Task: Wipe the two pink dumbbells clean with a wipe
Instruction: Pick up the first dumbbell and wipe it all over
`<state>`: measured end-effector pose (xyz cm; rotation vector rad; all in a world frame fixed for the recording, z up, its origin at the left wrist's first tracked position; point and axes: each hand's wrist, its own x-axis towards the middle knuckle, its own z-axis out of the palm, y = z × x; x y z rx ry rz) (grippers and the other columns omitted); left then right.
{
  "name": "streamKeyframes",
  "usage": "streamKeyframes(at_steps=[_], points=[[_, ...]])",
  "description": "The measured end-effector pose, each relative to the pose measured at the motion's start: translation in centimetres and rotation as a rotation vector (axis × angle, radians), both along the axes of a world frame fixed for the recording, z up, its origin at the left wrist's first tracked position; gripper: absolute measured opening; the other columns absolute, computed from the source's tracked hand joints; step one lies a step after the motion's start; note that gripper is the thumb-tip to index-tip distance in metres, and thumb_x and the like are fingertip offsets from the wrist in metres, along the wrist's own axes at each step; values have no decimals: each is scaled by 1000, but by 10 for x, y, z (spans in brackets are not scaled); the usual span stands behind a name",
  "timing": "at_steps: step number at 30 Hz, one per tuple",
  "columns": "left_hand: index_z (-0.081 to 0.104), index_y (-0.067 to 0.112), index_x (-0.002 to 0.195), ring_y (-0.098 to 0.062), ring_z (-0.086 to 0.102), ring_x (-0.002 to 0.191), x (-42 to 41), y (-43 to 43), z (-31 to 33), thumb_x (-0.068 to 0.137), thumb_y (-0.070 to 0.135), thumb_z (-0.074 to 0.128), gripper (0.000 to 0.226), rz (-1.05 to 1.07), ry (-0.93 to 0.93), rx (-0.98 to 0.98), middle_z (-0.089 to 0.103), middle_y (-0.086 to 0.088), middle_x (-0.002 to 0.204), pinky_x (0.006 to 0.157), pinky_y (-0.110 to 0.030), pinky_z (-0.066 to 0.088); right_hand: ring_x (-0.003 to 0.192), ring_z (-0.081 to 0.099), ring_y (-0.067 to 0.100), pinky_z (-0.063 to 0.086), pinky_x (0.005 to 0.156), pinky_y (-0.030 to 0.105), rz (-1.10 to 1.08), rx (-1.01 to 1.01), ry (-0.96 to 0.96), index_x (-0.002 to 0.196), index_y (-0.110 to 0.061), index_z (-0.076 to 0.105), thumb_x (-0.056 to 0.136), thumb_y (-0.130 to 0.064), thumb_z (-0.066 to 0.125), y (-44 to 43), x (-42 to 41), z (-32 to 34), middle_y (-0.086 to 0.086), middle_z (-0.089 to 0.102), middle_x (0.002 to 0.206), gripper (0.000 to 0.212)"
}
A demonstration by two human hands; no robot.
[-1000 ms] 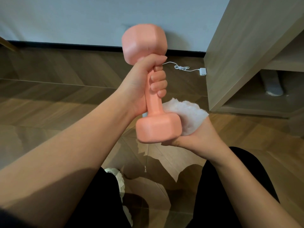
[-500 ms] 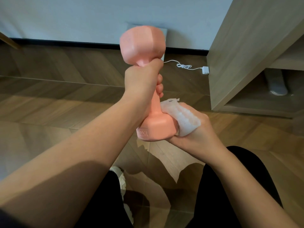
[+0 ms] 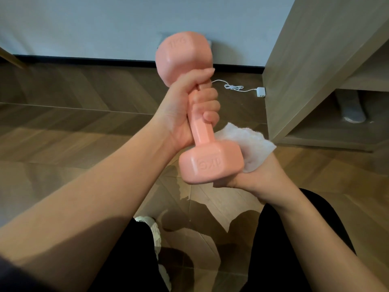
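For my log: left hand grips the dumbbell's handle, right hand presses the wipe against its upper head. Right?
No: the head view shows the right hand pressing the wipe against the dumbbell at its lower head, not the upper. The left hand grips the handle.

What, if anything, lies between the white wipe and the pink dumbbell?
Nothing visible: the right hand holds the crumpled white wipe against the lower head of the pink plastic dumbbell, gripped by the left hand.
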<state>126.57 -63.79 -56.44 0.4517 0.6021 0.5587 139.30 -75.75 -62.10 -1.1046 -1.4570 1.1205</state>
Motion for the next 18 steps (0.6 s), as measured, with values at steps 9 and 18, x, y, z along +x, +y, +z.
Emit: streamKeyframes(at_steps=[9, 18], points=[[37, 21, 54, -8, 24, 32, 6, 0, -6, 90, 17, 51, 39, 96, 283, 135, 28, 8, 41, 36, -17, 29, 93, 64, 12, 52, 76, 25, -95, -22, -306, 104, -27, 58, 74, -28, 85, 1, -6, -9, -11, 62, 99, 40], [40, 17, 60, -13, 28, 34, 12, -3, -11, 85, 14, 57, 31, 246, 488, 258, 34, 3, 42, 43, -20, 30, 107, 59, 9, 52, 87, 34, -105, 12, -483, 128, -19, 53, 79, -22, 80, -1, -14, -10, -3, 61, 115, 56]])
